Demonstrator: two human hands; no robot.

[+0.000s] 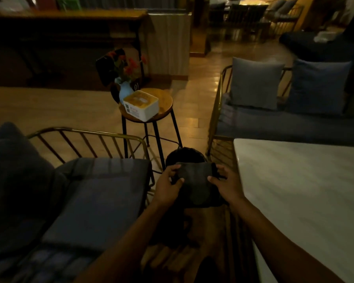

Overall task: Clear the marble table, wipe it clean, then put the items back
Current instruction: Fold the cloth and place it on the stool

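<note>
Now, with the left hand point(168, 187) and right hand point(225, 185) both pinching the dark cloth point(194, 184) at lower centre, fingers curled round its edges, fold it flat before wiping the bare marble counter point(305, 190) at right.

The room is dim and yellowish. Light shines far beyond the hands; edges bend and look blurry.

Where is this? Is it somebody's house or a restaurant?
Probably a café or restaurant lounge. A small sign marked 01 stands on a round stool beside a tissue box and a vase of flowers. More tables and chairs stand at the back, and cushioned benches flank a marble table.
</note>
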